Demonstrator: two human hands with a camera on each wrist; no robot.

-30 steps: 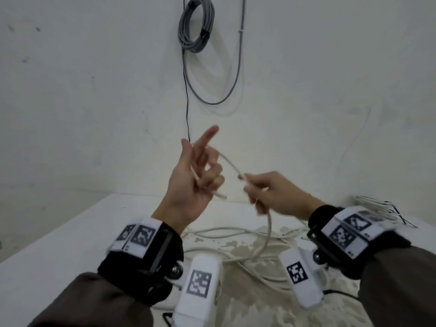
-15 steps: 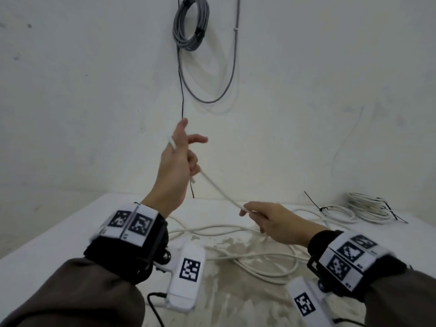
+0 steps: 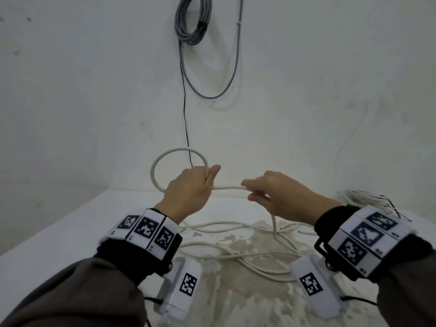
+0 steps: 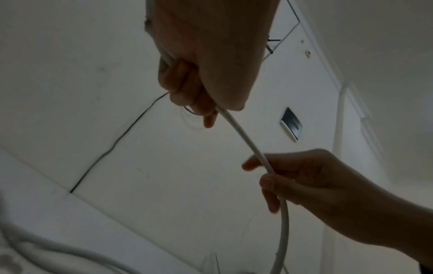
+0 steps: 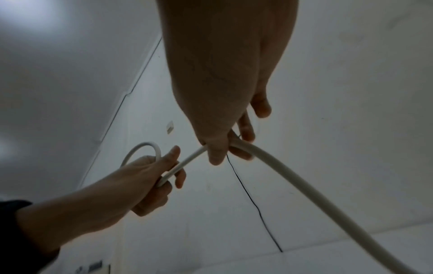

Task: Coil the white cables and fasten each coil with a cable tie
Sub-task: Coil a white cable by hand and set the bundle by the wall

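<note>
Left hand (image 3: 188,190) curled round white cable (image 3: 227,187) loop; right hand (image 3: 280,197) pinches same cable just beside.

A bare utility or workshop room is indicated: scuffed white walls (image 3: 70,90), a grey cable coil (image 3: 192,22) hung on the wall, and a stained white counter (image 3: 59,232) strewn with white cables (image 3: 236,256).

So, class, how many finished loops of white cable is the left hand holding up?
1. A single loop stands above the left hand, which grips its crossing; the white cable runs on to the right hand. Turns inside the fist may be hidden.
</note>
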